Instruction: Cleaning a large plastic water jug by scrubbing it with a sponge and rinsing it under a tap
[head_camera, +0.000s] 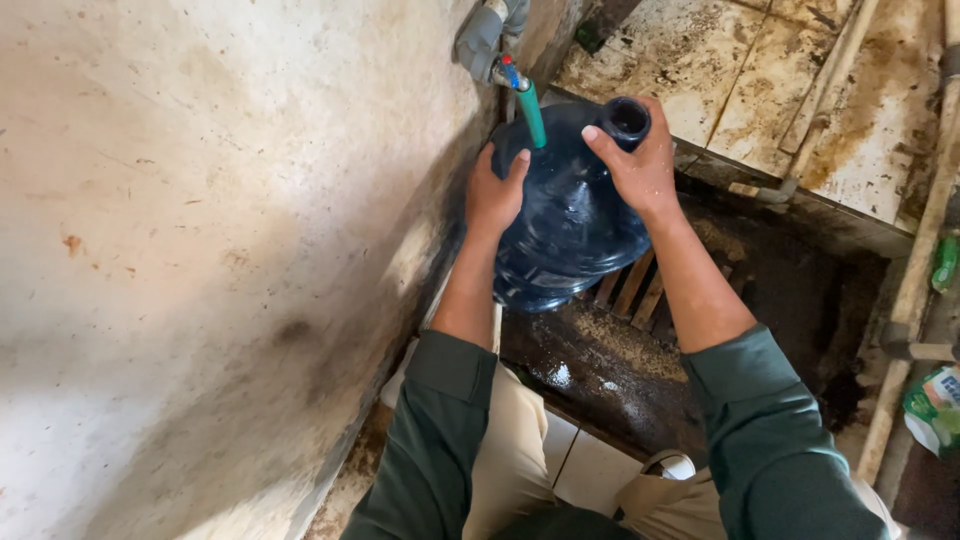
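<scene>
Two hands on my tilted blue water jug (570, 215): left hand (492, 192) flat against its shoulder, right hand (640, 165) clasping the neck; wet wooden slats (630, 285) beneath risk a slip, or knocking the green tap spout (531, 113).

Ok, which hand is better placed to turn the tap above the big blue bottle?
Probably the left hand: it rests on the blue bottle just below the tap and green hose. The right hand grips the bottle's neck, steadying it.
</scene>
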